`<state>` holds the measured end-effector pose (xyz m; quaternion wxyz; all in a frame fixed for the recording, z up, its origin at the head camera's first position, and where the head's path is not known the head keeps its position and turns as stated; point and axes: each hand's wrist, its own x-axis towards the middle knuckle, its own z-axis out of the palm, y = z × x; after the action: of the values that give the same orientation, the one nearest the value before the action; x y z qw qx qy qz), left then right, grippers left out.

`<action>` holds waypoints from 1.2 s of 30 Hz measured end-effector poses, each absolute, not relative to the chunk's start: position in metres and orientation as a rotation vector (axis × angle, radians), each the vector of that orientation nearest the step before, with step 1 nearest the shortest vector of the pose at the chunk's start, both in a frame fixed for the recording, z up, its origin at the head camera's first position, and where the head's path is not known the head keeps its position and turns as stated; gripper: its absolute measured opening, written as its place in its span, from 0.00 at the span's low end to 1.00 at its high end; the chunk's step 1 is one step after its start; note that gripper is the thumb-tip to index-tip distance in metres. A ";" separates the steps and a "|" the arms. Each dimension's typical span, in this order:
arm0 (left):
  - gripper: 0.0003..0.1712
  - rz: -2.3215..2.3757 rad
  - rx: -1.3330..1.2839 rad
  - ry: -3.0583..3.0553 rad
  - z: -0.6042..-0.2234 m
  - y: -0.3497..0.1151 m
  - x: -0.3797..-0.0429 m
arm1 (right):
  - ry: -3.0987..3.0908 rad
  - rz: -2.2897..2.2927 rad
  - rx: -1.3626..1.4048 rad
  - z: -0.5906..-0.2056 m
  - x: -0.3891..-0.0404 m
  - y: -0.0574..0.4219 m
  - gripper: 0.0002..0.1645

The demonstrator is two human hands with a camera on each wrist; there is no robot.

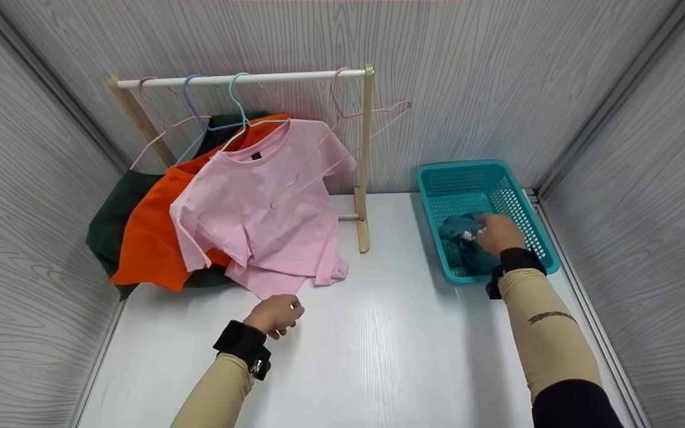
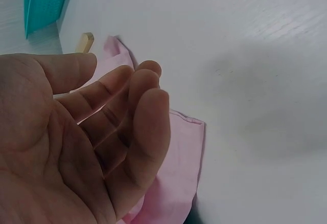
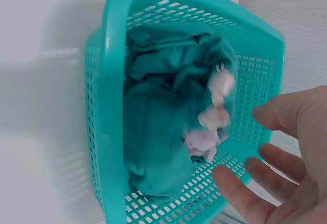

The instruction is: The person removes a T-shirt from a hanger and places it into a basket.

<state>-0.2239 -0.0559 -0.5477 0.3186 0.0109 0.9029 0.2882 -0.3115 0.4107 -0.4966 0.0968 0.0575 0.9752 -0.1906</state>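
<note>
Right hand [image 1: 497, 233] reaches into the teal basket [image 1: 533, 238] at the right end of the tabletop [image 1: 390, 345], fingers spread and loose, hovering over the crumpled teal garment [image 1: 458, 238]; the wrist view shows the fingers [image 3: 240, 188] apart and gripping nothing. One teal garment lies bunched in the basket with pale pink patches [image 3: 212, 127] on it, blurred; no clear long axis, no direction to read. One basket, rectangular, long axis running from the near edge of the tabletop toward the back wall. Left hand [image 1: 275, 314] rests low on the tabletop just in front of the pink T-shirt [image 1: 265, 202], fingers loosely curled and relaxed, holding nothing; in the left wrist view the pink hem [image 2: 179, 168] lies just beyond the fingertips [image 2: 148, 106], cannot tell if they touch. One wooden clothes rack [image 1: 365, 160] with a white rail, rail running left to right. Three shirts hang on it: pink in front, orange T-shirt [image 1: 152, 238] behind it, dark green shirt [image 1: 107, 226] furthest left, all with lower parts lying on the tabletop. Pink T-shirt hangs neck up on a green hanger [image 1: 238, 98], with a small dark neck label [image 1: 255, 156], writing too small to read. One bare pink hanger [image 1: 372, 119] sits at the right end of the rail. Dark mark on the right sleeve [image 1: 550, 317], not readable.
</note>
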 end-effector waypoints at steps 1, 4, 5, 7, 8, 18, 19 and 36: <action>0.13 0.760 0.034 2.377 -0.546 -0.056 -0.224 | 2.872 -0.560 0.159 -0.497 -0.310 0.409 0.26; 0.13 0.755 0.065 2.387 -0.539 -0.055 -0.226 | 2.845 -0.547 0.072 -0.496 -0.305 0.406 0.26; 0.13 0.753 0.076 2.392 -0.536 -0.055 -0.228 | 2.836 -0.548 0.039 -0.496 -0.303 0.404 0.26; 0.13 0.746 0.095 2.404 -0.526 -0.057 -0.232 | 2.814 -0.555 -0.025 -0.496 -0.297 0.400 0.26; 0.14 0.744 0.100 2.410 -0.520 -0.059 -0.235 | 2.801 -0.561 -0.057 -0.496 -0.294 0.397 0.26; 0.21 0.611 0.206 2.574 -0.430 -0.086 -0.268 | 2.680 -0.580 -0.218 -0.496 -0.274 0.355 0.27; 0.21 0.603 0.213 2.594 -0.419 -0.088 -0.270 | 2.683 -0.571 -0.239 -0.496 -0.273 0.350 0.27; 0.24 0.583 0.075 2.891 -0.318 -0.142 -0.305 | 2.508 -0.582 -0.160 -0.504 -0.252 0.313 0.27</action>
<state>-0.3050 -0.1418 -0.3180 0.0954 0.0255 0.9755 0.1966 -0.2518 0.3129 -0.5043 0.2775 -0.0598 0.9341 -0.2167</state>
